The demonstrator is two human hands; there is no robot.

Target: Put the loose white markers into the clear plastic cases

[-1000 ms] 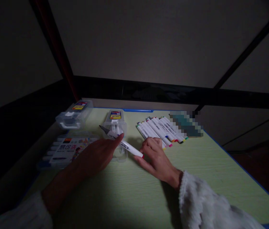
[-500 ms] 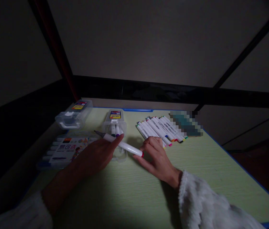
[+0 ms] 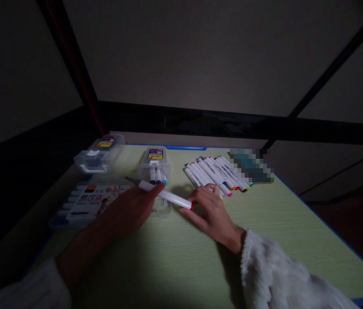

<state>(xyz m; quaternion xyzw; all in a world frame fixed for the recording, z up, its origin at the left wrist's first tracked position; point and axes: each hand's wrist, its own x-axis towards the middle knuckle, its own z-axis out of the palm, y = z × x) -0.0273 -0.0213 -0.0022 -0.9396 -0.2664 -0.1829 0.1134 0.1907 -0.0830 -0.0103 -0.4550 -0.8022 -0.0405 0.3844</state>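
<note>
A thick white marker (image 3: 175,199) slants across the middle of the view, its dark pointed end to the left and its red end to the right. My left hand (image 3: 132,204) is closed around the pointed half, thumb lying along the barrel. With thumb and index finger, my right hand (image 3: 209,209) pinches the red end. Just beyond the marker stands a small clear plastic case (image 3: 145,168), its lid open toward me and a few markers (image 3: 158,175) inside, with green, purple and light blue ends. Part of the lid is hidden behind my left hand.
Several white markers (image 3: 212,171) with coloured ends lie in a row right of the case. A second clear case (image 3: 99,156) stands at the far left, and a flat marker pack (image 3: 86,204) lies nearer. A blurred teal item (image 3: 252,165) is at the back right of the pale green table (image 3: 181,266).
Both hands and the marker keep almost the same position. My left thumb has shifted down slightly, so more of the light blue-ended marker in the case shows.
</note>
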